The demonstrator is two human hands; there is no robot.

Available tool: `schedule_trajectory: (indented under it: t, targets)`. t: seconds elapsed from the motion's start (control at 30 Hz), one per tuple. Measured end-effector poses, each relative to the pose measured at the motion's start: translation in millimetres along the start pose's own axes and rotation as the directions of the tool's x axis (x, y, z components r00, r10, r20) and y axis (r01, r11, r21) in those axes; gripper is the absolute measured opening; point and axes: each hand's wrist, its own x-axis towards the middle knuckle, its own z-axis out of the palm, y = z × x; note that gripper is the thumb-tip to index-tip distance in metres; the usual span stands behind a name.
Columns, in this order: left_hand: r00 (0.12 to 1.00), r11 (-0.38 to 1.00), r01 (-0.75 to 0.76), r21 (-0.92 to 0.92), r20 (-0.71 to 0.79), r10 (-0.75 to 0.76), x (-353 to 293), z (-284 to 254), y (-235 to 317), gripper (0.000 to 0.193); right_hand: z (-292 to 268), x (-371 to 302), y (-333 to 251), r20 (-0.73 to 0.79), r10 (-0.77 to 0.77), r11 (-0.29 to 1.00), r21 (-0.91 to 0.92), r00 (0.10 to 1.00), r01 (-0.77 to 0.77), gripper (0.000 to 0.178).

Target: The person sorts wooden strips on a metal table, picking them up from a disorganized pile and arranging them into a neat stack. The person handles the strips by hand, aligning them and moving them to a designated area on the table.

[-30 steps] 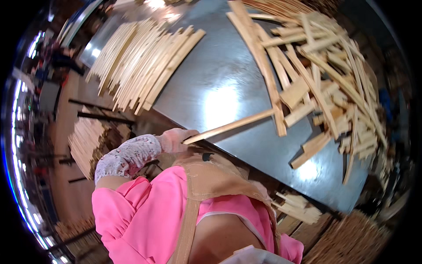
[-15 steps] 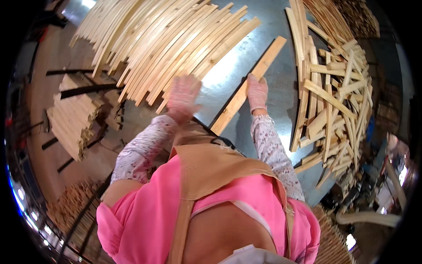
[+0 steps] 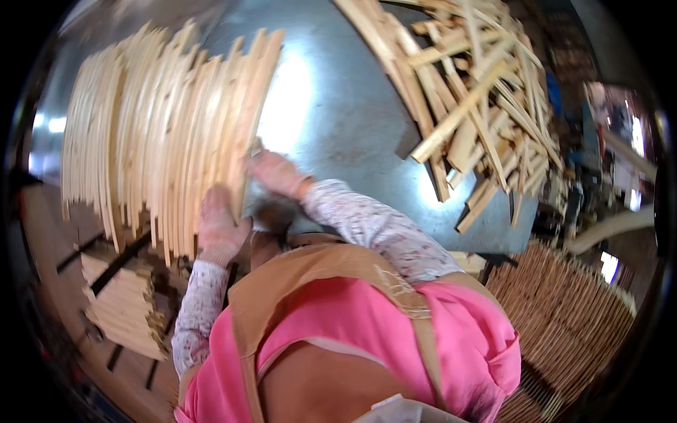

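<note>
A row of pale wooden strips (image 3: 159, 141) lies side by side on the metal table, their ends uneven. My left hand (image 3: 220, 224), in a pinkish glove, lies with fingers stretched over the near ends of the strips at the row's right side. The outermost wooden strip (image 3: 259, 92) rests against the row's right edge. My right hand (image 3: 281, 175), gloved too, is closed at that strip's outer side, low along its length. Its fingertips are partly hidden and a little blurred.
The metal table (image 3: 331, 106) has a jumbled heap of wooden offcuts (image 3: 472, 92) at its right. Below the table's left edge stands a stack of pale boards (image 3: 123, 307) beside dark metal bars. Another large stack of thin wood (image 3: 564, 324) stands at the lower right.
My right hand has moved left, bringing the wooden strip from the middle of the table to the row's right edge. My left hand has come down onto the strip ends. The view has turned.
</note>
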Motion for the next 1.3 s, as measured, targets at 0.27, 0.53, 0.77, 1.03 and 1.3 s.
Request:
schedule_trajectory:
  t: [0.27,0.53,0.77,1.03,1.3]
  targets:
    - [0.985,0.898,0.148,0.414,0.014,-0.169,0.0,28.8,11.4,0.123,-145.6,-72.3,83.1,-0.632,-0.105,0.960,-0.265,0.768,-0.087,0.038]
    - [0.969,0.953,-0.235,-0.192,-0.119,0.215,90.7,-2.4,199.9,0.062,-220.4,-198.7,282.1,-0.912,0.328,0.704,0.062,0.245,-0.708,0.092]
    - [0.924,0.624,0.030,-0.781,0.259,0.280,184.1,80.8,320.5,0.062,-217.0,-253.0,200.1,-0.586,0.150,0.989,0.094,0.796,-0.117,0.066]
    - [0.982,0.769,0.085,-0.633,-0.077,-0.171,55.0,95.3,209.1,0.040,-406.2,-351.2,427.6,-0.612,0.568,0.521,-0.252,0.551,-0.816,0.066]
    - [0.843,0.865,0.452,0.218,-0.423,-0.334,17.9,75.4,53.9,0.081,-312.1,-289.1,242.7,-0.512,0.482,0.792,-0.093,0.712,-0.603,0.079]
